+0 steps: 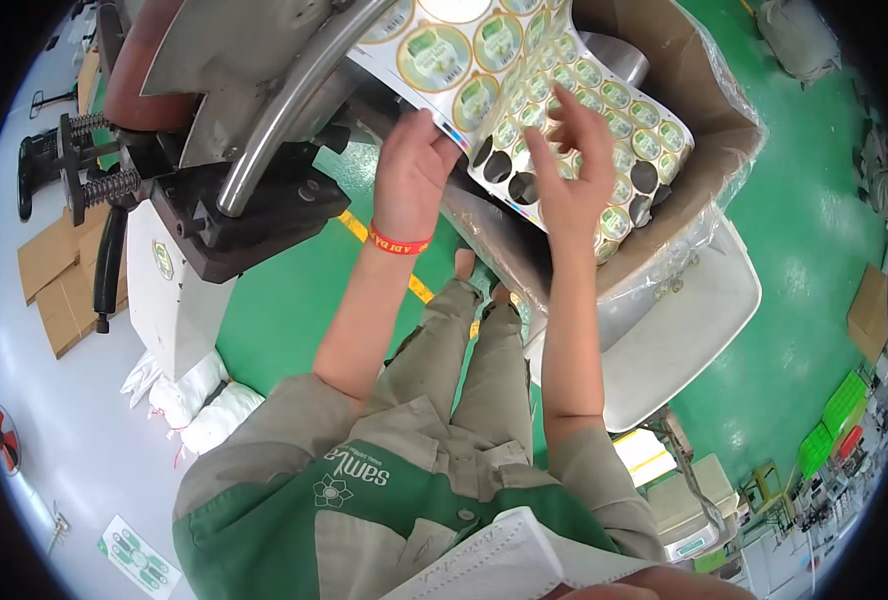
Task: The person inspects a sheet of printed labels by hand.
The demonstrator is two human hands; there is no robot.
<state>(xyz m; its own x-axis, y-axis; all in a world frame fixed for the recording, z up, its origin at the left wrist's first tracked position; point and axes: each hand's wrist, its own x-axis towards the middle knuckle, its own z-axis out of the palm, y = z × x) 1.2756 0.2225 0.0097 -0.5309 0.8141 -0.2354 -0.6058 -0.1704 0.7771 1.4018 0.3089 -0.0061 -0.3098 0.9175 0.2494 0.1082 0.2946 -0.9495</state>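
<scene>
A printed sheet [432, 62] with round green-and-gold labels runs from the machine's upper edge down into a plastic-lined cardboard box [729, 130]. The fingers of my left hand [416, 165] are closed on the sheet's lower edge, beside the curved metal bar [299, 105]. My right hand [576, 165] is over the part of the sheet in the box, its fingers spread and apart. Several round holes show dark in this lower part of the sheet [619, 125]. Whether my right fingertips touch the sheet cannot be made out.
The dark metal machine [254, 205] stands at the upper left. Beneath the box is a white tub [684, 340]. Flattened cardboard [69, 270] and white bags [199, 400] lie on the left. A grey bin [694, 505] stands at the lower right.
</scene>
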